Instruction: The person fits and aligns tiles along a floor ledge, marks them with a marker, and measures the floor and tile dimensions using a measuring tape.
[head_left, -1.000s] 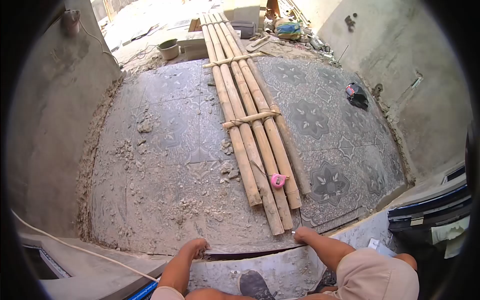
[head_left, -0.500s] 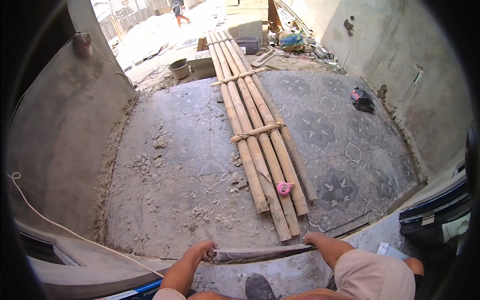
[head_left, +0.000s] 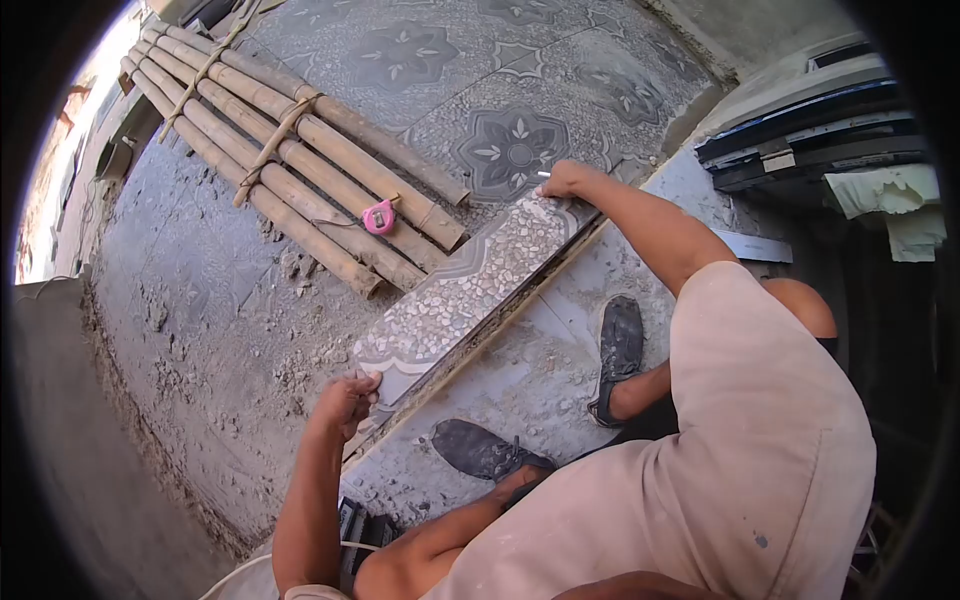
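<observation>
Currently the left hand [head_left: 348, 402] pinches one end of the narrow tile [head_left: 450, 295], the right hand [head_left: 563, 181] its opposite end; bamboo poles [head_left: 330, 152] lie just beside it.

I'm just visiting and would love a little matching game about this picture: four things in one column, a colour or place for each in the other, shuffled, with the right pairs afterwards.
Column one
1. Tape measure
2. Left hand
3. Right hand
4. Bamboo poles

Column two
A. At the upper end, in the picture, of the patterned tile strip
B. Tan, lying side by side
C. Pink
D. At the lower end, in the picture, of that same strip

Right pairs: 1-C, 2-D, 3-A, 4-B
</observation>
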